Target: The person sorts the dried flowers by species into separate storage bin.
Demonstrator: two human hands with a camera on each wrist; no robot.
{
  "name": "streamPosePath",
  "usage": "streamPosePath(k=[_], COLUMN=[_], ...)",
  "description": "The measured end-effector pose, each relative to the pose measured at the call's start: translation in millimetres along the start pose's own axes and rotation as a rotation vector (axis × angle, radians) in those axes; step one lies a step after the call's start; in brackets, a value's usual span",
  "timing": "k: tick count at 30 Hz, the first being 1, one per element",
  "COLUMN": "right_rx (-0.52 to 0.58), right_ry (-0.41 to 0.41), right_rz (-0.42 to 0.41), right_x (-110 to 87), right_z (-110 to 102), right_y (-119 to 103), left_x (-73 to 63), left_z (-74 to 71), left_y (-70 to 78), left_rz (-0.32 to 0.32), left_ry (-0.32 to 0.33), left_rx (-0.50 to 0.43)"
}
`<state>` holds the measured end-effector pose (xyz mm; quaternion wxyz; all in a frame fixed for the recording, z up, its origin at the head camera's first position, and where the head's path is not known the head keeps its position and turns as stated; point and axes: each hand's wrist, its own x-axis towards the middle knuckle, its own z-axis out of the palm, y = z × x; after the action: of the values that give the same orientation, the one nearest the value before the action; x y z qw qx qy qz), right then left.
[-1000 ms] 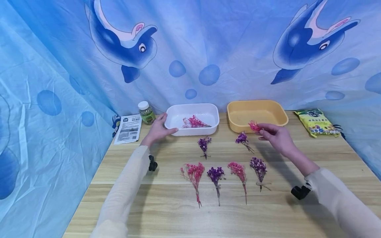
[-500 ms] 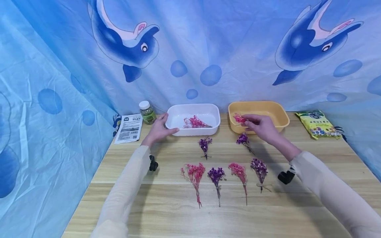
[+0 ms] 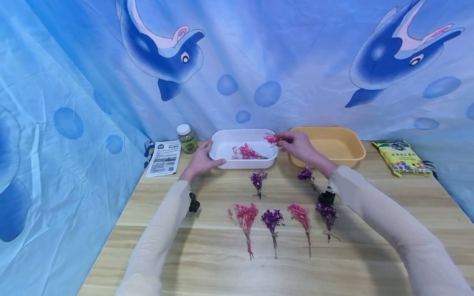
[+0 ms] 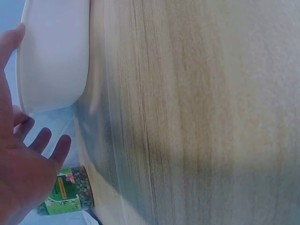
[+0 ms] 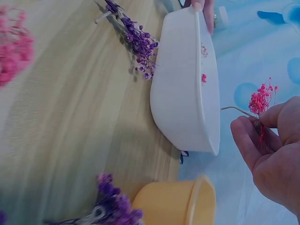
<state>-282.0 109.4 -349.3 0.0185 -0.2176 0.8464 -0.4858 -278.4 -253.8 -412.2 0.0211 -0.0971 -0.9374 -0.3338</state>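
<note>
Two hands: left (image 3: pixel 201 161) spreads against a rounded white tub (image 3: pixel 244 164), right (image 3: pixel 300 147) pinches a wispy pink sprig (image 5: pixel 262 100).

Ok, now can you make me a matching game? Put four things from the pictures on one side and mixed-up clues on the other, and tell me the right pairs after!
Things:
1. jar
2. yellow packet
3. left hand
4. right hand

Clues:
A. lies to the right of the yellow tub
B. pinches a small pink bunch
C. has a white lid
D. touches the white tub

Right pairs: 1-C, 2-A, 3-D, 4-B
</note>
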Motion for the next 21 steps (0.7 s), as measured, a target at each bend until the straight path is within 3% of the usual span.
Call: streamPosePath(k=[10, 21], right_rx=[-0.113, -0.179], right_ry=[0.013, 0.020], right_rz=[-0.010, -0.016], right_x=[35.7, 58.2], right_z=[22.6, 41.3], right_y=[-2.0, 3.4], left_x=[-0.9, 0.0], left_z=[1.6, 1.5], left_y=[1.0, -0.3], left_rz=[0.017, 0.020], left_ry=[0.015, 0.017], left_rx=[-0.011, -0.007])
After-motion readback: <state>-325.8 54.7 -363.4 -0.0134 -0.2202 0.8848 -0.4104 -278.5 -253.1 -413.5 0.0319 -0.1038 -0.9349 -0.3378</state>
